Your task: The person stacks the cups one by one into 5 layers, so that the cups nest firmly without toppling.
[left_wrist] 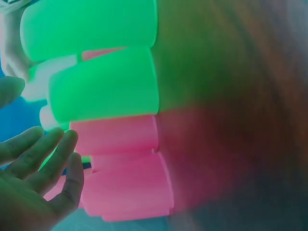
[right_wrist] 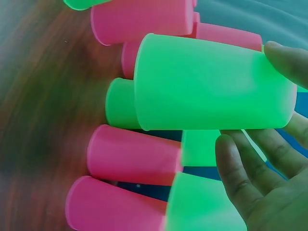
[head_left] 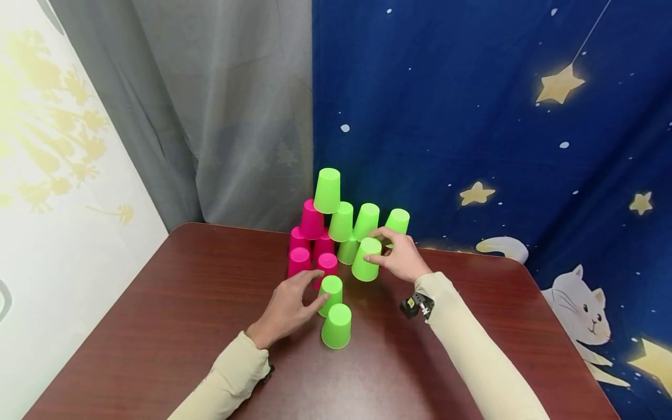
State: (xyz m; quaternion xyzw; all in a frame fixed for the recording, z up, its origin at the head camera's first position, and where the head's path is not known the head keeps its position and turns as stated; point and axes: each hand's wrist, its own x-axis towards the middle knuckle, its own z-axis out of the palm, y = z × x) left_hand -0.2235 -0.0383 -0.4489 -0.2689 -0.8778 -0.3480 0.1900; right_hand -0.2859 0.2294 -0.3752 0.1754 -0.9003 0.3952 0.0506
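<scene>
My right hand [head_left: 403, 256] grips an upside-down green cup [head_left: 366, 261] near its base, thumb on one side and fingers on the other. In the right wrist view this green cup [right_wrist: 211, 84] hangs in front of stacked cups. My left hand [head_left: 286, 306] is beside another upside-down green cup [head_left: 331, 294] in the front row. In the left wrist view its spread fingers [left_wrist: 60, 151] are apart from the cups and hold nothing. Nearest me stands one more green cup [head_left: 336, 328]. Pink cups [head_left: 300, 261] stand just beyond my left hand.
Behind, green cups [head_left: 366, 220] sit in an upper tier, with a pink cup [head_left: 312, 221] at the left and a top green cup [head_left: 328, 191] highest. The brown table [head_left: 210, 291] ends at a grey curtain [head_left: 252, 116] and a blue curtain [head_left: 420, 116].
</scene>
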